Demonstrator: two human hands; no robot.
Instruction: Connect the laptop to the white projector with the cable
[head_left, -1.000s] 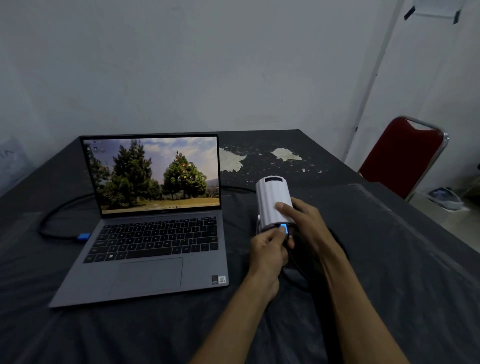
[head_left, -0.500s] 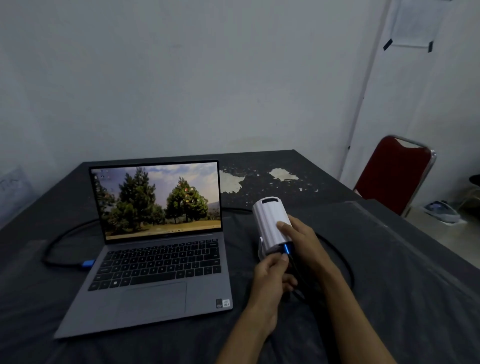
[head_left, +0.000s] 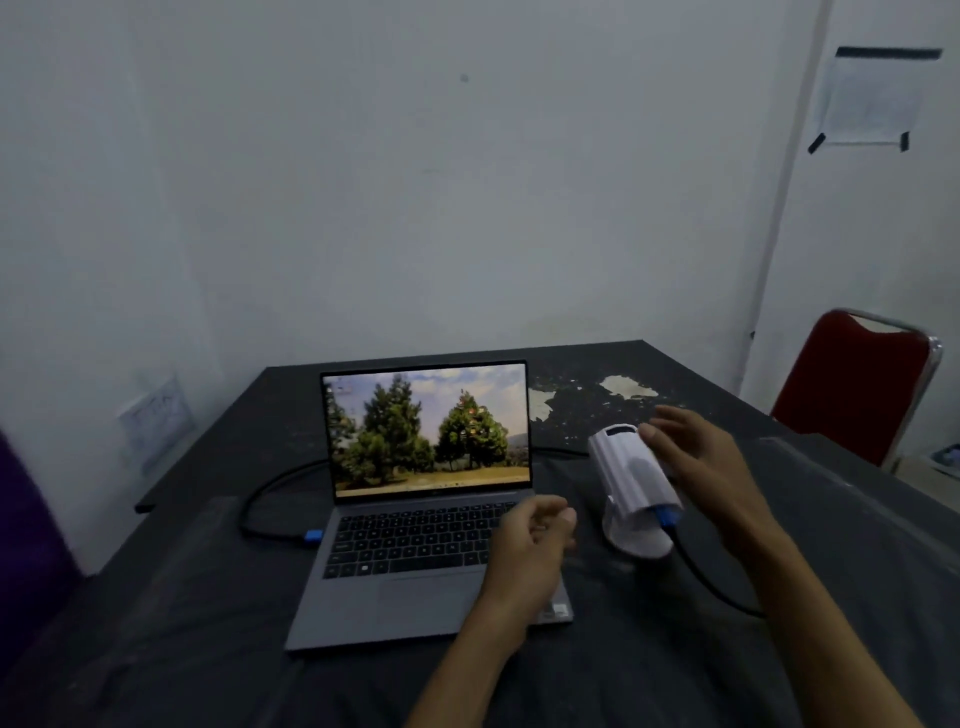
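Seen from the head camera, the only view, a dark cloth-covered table (head_left: 779, 545) stands against a pale wall. An open grey laptop (head_left: 431, 519) sits at its centre, the screen showing a picture of trees. A black cable (head_left: 270, 488) loops on the cloth to the laptop's left, and its blue plug (head_left: 313, 535) meets the laptop's left edge; whether it is fully seated cannot be told from here. Just right of the laptop stands the white projector (head_left: 631, 483), a tilted cylinder on a round base. A second blue plug (head_left: 666, 514) sits at its near end, with the cable running off toward the person's right arm.

The left hand (head_left: 535, 545) hovers over the laptop's right corner, fingers loosely curled and holding nothing. The right hand (head_left: 696, 467) is beside the projector's far side, fingers spread and released; it looks close to the body but not gripping it. A red chair (head_left: 857, 384) stands at the far right.

Both ends appear plugged in, so the task looks nearly done. The risk now is the slack cable near the right forearm: a careless arm movement could snag it, tug the plug loose or tip the tilted projector over.
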